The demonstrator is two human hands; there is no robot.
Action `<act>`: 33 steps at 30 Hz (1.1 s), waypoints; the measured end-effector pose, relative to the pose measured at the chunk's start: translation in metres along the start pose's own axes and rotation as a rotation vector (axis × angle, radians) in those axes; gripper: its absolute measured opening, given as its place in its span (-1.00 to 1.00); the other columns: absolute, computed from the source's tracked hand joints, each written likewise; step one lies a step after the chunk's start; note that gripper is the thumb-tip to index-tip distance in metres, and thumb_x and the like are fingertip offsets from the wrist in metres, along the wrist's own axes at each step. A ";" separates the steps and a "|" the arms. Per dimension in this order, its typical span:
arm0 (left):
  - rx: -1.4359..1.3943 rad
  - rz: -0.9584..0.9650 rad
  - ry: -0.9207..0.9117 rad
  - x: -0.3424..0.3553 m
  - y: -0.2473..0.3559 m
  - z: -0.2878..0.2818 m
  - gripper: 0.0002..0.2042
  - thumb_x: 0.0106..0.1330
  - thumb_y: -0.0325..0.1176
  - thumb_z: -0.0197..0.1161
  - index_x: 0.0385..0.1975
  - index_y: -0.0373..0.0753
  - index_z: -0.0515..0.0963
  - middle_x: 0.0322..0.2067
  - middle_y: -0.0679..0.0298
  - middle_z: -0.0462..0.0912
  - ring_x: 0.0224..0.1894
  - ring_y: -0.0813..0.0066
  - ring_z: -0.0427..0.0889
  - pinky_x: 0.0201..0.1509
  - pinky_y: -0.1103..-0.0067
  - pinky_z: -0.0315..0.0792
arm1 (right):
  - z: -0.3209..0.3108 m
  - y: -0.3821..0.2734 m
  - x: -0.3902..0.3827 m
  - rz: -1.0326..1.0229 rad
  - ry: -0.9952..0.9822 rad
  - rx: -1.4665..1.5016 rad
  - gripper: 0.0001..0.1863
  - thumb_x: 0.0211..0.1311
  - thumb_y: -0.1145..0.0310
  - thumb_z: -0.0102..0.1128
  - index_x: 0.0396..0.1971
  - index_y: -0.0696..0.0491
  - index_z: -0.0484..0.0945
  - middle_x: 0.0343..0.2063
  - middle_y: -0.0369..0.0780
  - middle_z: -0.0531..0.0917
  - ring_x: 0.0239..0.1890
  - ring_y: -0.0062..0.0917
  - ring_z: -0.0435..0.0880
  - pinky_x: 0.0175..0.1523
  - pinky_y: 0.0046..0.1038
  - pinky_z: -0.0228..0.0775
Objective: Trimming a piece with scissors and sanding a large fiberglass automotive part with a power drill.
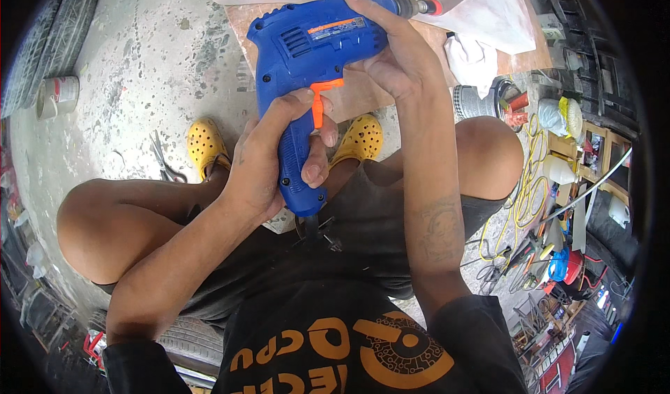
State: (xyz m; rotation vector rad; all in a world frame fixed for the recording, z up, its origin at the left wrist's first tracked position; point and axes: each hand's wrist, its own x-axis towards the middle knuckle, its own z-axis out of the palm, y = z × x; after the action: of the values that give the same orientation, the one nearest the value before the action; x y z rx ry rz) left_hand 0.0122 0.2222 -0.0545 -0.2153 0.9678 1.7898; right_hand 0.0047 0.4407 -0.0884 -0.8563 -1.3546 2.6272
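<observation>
Tyres (66, 34) and a bucket (66, 94) sit far left, scissors (165, 165) nearer; centrally, the left hand (264, 143) grips a blue drill (293, 66) by its handle; the right hand (401, 62) clasps its front, hiding part of it. Far right lies a white cloth (472, 60); yellow cable loops (532, 158) sprawl nearer.

Scissors (164, 165) left, cord (522, 197) right (drill (307, 45) between)

Left edge: tires (77, 27), small bucket (66, 92) just beside.
Floor (139, 59): grey, speckled; scissors (163, 164) on it, blades parted.
Right side: yellow cord (528, 197) in loose loops; white jug (558, 171) near; blue tub (558, 265).
</observation>
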 end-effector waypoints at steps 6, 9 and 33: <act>-0.016 0.011 -0.011 0.004 0.003 0.001 -0.64 0.43 -0.06 0.17 -0.14 -0.29 0.47 -0.42 0.18 0.59 -0.67 0.57 0.47 -0.54 0.55 0.41 | 0.000 -0.005 0.004 -0.008 0.023 -0.007 -0.52 0.25 0.23 0.51 0.09 0.10 0.58 -0.01 -0.14 0.70 0.02 -0.35 0.71 0.14 0.04 0.50; -0.003 0.010 -0.004 0.003 0.003 -0.001 -0.65 0.43 -0.07 0.17 -0.14 -0.29 0.47 -0.41 0.18 0.60 -0.67 0.57 0.46 -0.54 0.56 0.40 | 0.005 -0.003 -0.001 0.002 0.008 0.003 -0.52 0.25 0.23 0.51 0.08 0.10 0.59 -0.01 -0.14 0.70 0.01 -0.36 0.71 0.12 0.02 0.50; -0.026 0.005 -0.005 0.017 0.011 0.000 -0.64 0.43 -0.07 0.16 -0.12 -0.30 0.46 -0.41 0.17 0.60 -0.68 0.56 0.47 -0.56 0.56 0.41 | 0.005 -0.012 0.013 0.072 0.068 -0.003 -0.57 0.28 0.23 0.47 0.04 0.13 0.61 -0.12 -0.18 0.72 -0.11 -0.46 0.72 -0.03 -0.23 0.53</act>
State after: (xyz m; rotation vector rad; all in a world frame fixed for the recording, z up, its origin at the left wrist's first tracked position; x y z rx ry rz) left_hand -0.0043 0.2331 -0.0585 -0.2245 0.9431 1.8075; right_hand -0.0109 0.4482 -0.0825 -1.0034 -1.3368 2.6231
